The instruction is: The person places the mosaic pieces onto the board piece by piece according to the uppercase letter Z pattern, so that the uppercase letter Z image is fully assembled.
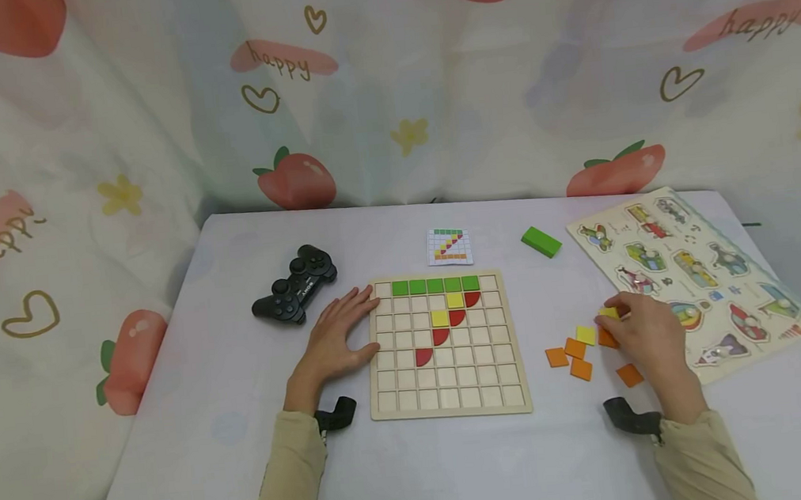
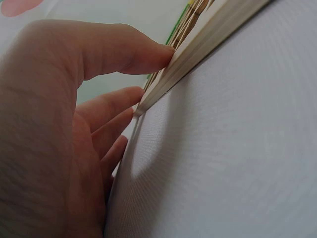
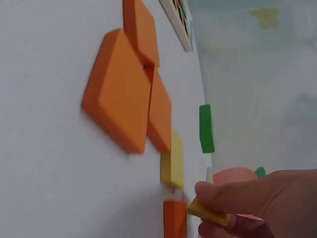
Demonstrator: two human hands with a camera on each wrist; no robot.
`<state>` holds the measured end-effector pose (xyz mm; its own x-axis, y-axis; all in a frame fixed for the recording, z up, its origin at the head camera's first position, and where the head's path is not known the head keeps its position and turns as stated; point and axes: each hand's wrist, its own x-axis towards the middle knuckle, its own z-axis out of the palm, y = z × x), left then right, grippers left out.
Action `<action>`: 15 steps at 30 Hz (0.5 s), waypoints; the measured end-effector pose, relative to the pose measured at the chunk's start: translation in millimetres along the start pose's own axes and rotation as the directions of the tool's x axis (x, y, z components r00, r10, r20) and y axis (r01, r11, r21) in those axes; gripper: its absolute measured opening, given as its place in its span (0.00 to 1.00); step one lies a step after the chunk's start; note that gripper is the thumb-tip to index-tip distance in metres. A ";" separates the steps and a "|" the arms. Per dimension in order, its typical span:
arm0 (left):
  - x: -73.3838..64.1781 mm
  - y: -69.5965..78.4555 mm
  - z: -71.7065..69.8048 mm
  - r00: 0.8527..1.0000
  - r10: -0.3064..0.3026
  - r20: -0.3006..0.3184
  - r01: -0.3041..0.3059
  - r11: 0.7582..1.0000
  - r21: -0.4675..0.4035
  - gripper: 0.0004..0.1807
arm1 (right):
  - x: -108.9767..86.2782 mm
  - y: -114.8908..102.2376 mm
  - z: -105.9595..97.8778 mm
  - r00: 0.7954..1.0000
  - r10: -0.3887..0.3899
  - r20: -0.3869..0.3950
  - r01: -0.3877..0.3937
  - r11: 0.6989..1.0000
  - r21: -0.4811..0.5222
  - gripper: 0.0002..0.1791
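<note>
A wooden grid board (image 1: 452,415) lies mid-table with a row of green squares (image 1: 435,286), two yellow squares (image 1: 439,318) and several red quarter-round pieces (image 1: 424,357) in its cells. My left hand (image 1: 333,342) rests at the board's left edge, fingers spread; in the left wrist view the thumb (image 2: 143,54) touches the rim. On the right, my right hand (image 1: 647,332) pinches a yellow square tile (image 3: 210,213) between thumb and fingers. Beside it lie another yellow tile (image 1: 585,335) and several orange tiles (image 1: 581,369).
A small pattern card (image 1: 449,246) lies behind the board. Further right are a green block (image 1: 541,242) and a large picture puzzle board (image 1: 701,255), partly under my right hand in view. A black game controller (image 1: 295,285) sits at the left.
</note>
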<state>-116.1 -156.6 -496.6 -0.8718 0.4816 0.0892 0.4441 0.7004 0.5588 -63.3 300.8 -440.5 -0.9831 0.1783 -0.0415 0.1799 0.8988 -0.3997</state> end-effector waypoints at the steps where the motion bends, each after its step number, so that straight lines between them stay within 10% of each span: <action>1: 0.0 0.1 -0.1 1.000 0.002 -0.003 -0.002 1.000 -0.004 0.42 | 0.6 -4.2 0.7 1.000 -0.018 -0.012 0.018 0.999 0.037 0.17; 10: -1.8 -1.8 -0.8 1.000 -0.005 -0.014 0.005 1.000 -0.009 0.41 | 1.0 -109.1 40.4 0.969 -0.231 0.087 0.172 0.885 0.432 0.11; 15: -0.3 -2.3 1.6 1.000 0.006 -0.012 -0.006 1.000 -0.017 0.41 | -12.0 -167.0 75.3 0.949 -0.289 0.124 0.202 0.864 0.462 0.05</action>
<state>-116.5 -157.6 -499.2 -0.8715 0.4795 0.1025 0.4459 0.6881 0.5725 -84.1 118.4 -442.2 -0.9895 -0.1396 -0.0372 -0.0593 0.6274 -0.7764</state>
